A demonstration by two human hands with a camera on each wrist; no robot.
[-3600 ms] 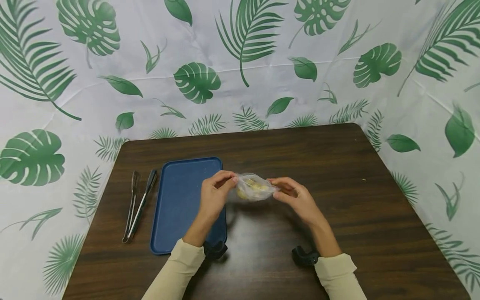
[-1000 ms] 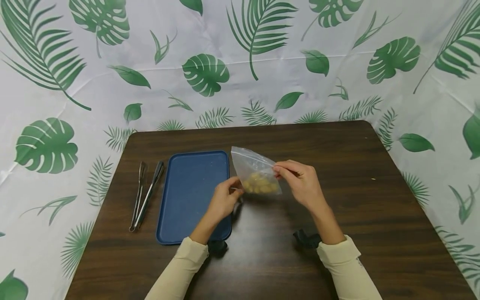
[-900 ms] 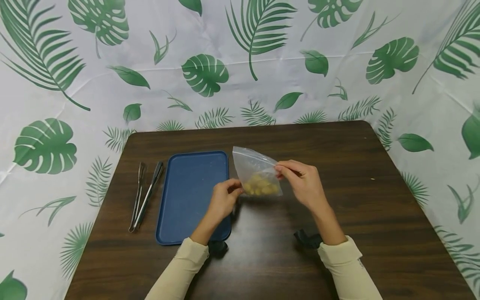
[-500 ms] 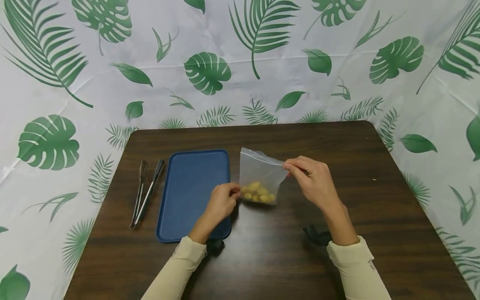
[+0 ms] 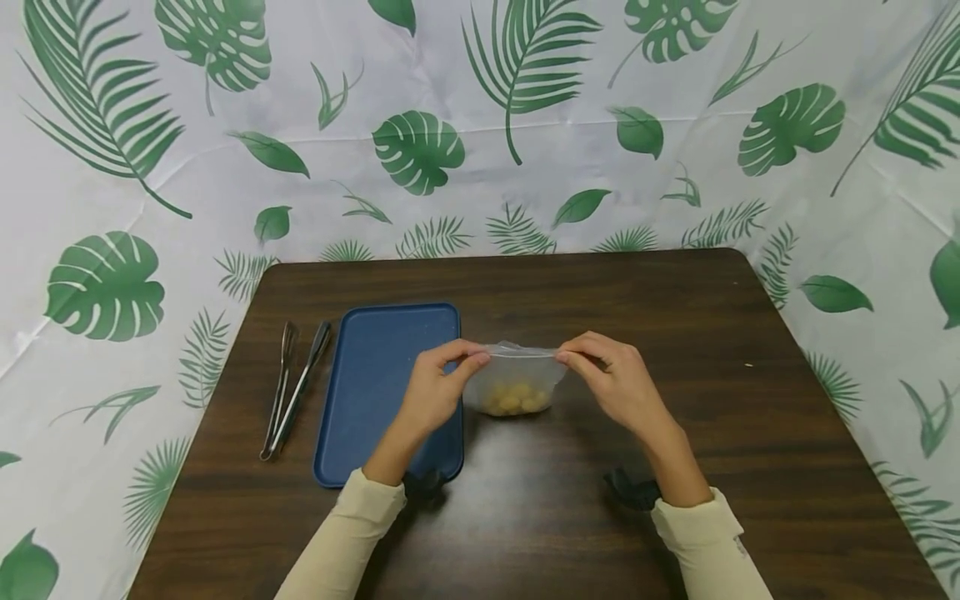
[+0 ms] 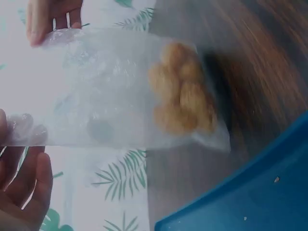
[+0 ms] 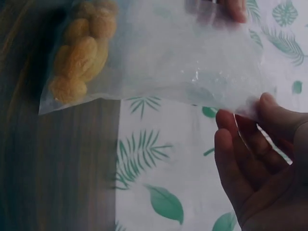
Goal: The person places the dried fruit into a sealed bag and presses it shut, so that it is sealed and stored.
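Observation:
A clear zip-top plastic bag (image 5: 525,375) hangs upright between both hands, its zip strip stretched level. Small golden-brown rounded pieces (image 6: 185,91) lie heaped in its bottom; their kind is unclear. My left hand (image 5: 435,387) pinches the bag's top left corner between thumb and fingers. At the opposite top corner my right hand (image 5: 618,383) has the same kind of pinch. In the right wrist view the thumb and forefinger of the right hand (image 7: 264,173) meet at the bag edge, other fingers loosely bent. Whether the zip is sealed cannot be told.
A blue tray (image 5: 375,392) lies left of the bag, partly under the left forearm, with tiny crumbs on it. Metal tongs (image 5: 299,389) rest left of the tray, arms spread. A small crumb (image 5: 748,364) sits on the dark wooden table (image 5: 675,300) at right.
My left hand has left the bag's lower left side and now pinches its top left corner. The right hand has lowered slightly, and the bag's slanted top edge is now level and taut.

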